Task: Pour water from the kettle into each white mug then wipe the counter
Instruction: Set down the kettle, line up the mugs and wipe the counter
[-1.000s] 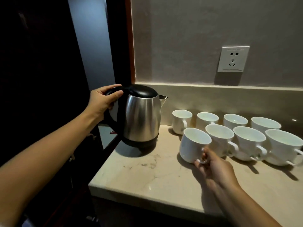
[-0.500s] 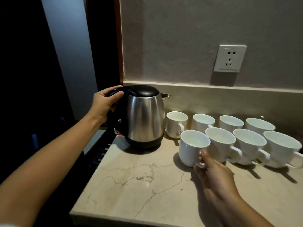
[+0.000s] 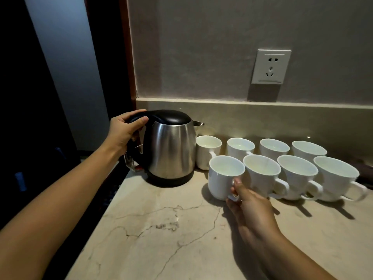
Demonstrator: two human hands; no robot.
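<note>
A steel kettle (image 3: 170,150) with a black lid stands upright at the back left of the marble counter (image 3: 161,229). My left hand (image 3: 125,132) is closed around its black handle. Several white mugs stand in two rows to the kettle's right, handles toward me. My right hand (image 3: 250,203) pinches the handle of the front-left mug (image 3: 222,176), which rests on the counter. The back-row mugs (image 3: 240,148) show a little water inside.
A wall socket (image 3: 270,66) sits above the mugs on the grey wall. A stone backsplash ledge (image 3: 262,110) runs behind them. The counter's left edge (image 3: 113,190) drops into a dark gap. A dark object (image 3: 365,168) lies at the far right.
The kettle has come down and now rests on the counter, nearer the mugs. My right hand has kept its hold on the front-left mug's handle. The view has shifted closer.
</note>
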